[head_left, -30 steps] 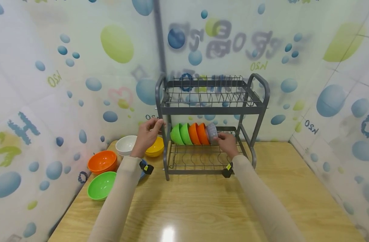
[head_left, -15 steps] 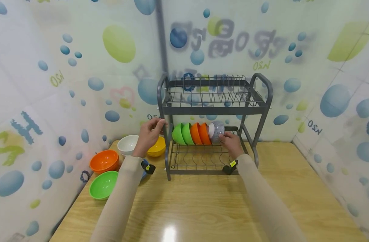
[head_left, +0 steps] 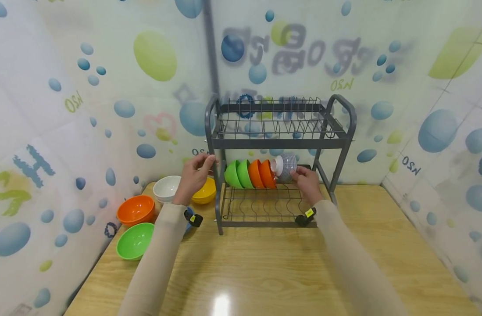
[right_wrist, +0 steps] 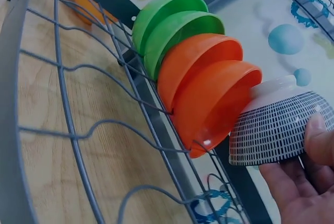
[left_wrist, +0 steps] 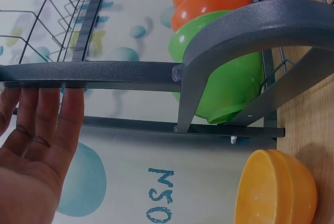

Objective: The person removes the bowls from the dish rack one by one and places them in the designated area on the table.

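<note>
In the head view my right hand (head_left: 307,183) grips a small white bowl with a dark check pattern (head_left: 289,167) at the lower tier of a grey dish rack (head_left: 278,144). The right wrist view shows the thumb on the patterned bowl (right_wrist: 282,127) with fingers beneath its rim; its white foot overlaps the nearest orange bowl (right_wrist: 216,109). Two green bowls (head_left: 238,174) and two orange bowls stand tilted in a row along the tier. My left hand (head_left: 194,175) touches the rack's left front post, with straight fingers (left_wrist: 47,114) whose tips the post hides.
Left of the rack on the wooden table (head_left: 256,267) lie an orange bowl (head_left: 136,210), a green bowl (head_left: 135,241), white bowls (head_left: 166,189) and yellow bowls (head_left: 205,191). A blue dish is partly hidden behind my left wrist. The patterned wall stands close behind.
My right hand has moved right and a little up with the patterned bowl, away from the orange ones, and the bowl's white foot has come into sight. My left hand stays at the post.
</note>
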`<state>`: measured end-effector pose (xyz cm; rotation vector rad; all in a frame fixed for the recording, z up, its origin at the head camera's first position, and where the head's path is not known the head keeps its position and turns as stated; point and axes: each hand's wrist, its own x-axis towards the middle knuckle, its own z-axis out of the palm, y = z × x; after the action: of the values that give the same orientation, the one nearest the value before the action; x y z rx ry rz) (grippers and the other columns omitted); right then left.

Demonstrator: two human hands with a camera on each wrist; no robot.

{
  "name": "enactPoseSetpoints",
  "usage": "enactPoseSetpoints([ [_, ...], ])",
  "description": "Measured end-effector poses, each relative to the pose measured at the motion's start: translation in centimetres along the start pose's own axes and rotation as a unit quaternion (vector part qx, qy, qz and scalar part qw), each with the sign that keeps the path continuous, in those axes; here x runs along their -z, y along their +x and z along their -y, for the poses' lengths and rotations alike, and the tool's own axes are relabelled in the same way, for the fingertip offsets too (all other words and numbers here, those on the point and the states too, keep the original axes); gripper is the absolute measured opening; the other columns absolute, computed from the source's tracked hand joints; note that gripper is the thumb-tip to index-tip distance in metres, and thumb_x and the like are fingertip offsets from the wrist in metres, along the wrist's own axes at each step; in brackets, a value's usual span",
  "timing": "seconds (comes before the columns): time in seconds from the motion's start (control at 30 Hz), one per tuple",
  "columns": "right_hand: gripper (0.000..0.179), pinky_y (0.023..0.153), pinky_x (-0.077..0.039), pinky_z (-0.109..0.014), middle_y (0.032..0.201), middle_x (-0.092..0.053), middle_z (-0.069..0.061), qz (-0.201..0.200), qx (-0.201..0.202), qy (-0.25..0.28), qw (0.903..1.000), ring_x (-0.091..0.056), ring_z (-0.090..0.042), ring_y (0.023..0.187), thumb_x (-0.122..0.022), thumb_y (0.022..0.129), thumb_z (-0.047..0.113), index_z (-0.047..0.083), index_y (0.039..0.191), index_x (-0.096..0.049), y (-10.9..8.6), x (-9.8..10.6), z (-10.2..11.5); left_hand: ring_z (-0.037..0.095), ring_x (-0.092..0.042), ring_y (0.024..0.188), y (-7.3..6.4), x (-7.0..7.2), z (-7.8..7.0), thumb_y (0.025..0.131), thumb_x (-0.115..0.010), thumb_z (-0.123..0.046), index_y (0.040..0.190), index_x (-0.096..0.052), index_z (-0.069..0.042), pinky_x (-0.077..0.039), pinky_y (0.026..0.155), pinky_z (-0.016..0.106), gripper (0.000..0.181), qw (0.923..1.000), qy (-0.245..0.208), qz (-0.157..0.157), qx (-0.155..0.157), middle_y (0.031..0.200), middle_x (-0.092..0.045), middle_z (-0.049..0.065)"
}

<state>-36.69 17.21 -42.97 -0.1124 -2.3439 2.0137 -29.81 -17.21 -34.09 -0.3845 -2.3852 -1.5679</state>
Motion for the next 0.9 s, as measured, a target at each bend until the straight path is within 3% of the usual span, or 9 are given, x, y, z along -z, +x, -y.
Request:
enactPoseSetpoints([
  [0.1, 0.039, 0.109, -0.052, -0.046, 0.135, -0.061, -0.021, -0.010, 0.020, -0.036, 0.9991, -0.062, -0.030, 0.119, -0.057, 0.106, 0.020, 0.000, 0.139, -0.060, -0.6, 0.3, 0.4, 0.034, -0.066, 0.100, 0.0, 0.0, 0.0, 0.108, -0.050, -0.035, 0.118, -0.067, 0.002, -0.059, 0.086, 0.025, 0.042, 1.0000, 0.003, -0.001, 0.001, 0.114, -0.068, 0.022],
  [0.33, 0.035, 0.086, -0.053, -0.029, 0.130, -0.068, -0.018, -0.027, 0.056, -0.103, 0.9928, -0.064, -0.026, 0.110, -0.060, 0.105, 0.023, 0.004, 0.133, -0.066, -1.2, 0.8, 0.8, 0.026, -0.065, 0.096, 1.3, -0.1, 3.4, 0.103, -0.052, -0.053, 0.113, -0.070, -0.011, -0.060, 0.085, 0.025, 0.046, 0.9999, -0.003, -0.012, -0.010, 0.110, -0.069, 0.012],
  [0.53, 0.031, 0.083, -0.053, -0.034, 0.127, -0.071, -0.020, -0.035, 0.099, -0.154, 0.9824, -0.067, -0.029, 0.109, -0.061, 0.104, 0.019, 0.002, 0.129, -0.068, -2.1, 0.9, 1.2, 0.029, -0.065, 0.100, 1.2, -0.1, 2.8, 0.107, -0.050, -0.043, 0.117, -0.069, -0.007, -0.059, 0.086, 0.025, 0.042, 0.9999, 0.003, -0.009, 0.007, 0.115, -0.069, 0.016],
  [0.77, 0.027, 0.067, -0.048, -0.033, 0.124, -0.073, -0.019, -0.021, 0.178, -0.210, 0.9610, -0.069, -0.029, 0.094, -0.061, 0.104, 0.016, 0.005, 0.127, -0.071, -3.5, 1.7, 1.9, 0.034, -0.066, 0.100, -0.1, 0.0, -0.1, 0.109, -0.048, -0.033, 0.119, -0.066, 0.002, -0.060, 0.088, 0.027, 0.041, 0.9998, 0.017, 0.005, 0.001, 0.115, -0.068, 0.022],
  [0.9, 0.025, 0.063, -0.046, -0.033, 0.114, -0.075, -0.020, -0.020, 0.229, -0.235, 0.9443, -0.067, -0.027, 0.078, -0.063, 0.102, 0.014, 0.004, 0.122, -0.073, -4.3, 2.0, 2.3, 0.034, -0.066, 0.102, 0.2, 0.0, 0.7, 0.109, -0.048, -0.035, 0.120, -0.067, -0.002, -0.060, 0.090, 0.028, 0.040, 0.9998, 0.017, 0.001, 0.006, 0.116, -0.068, 0.021],
])
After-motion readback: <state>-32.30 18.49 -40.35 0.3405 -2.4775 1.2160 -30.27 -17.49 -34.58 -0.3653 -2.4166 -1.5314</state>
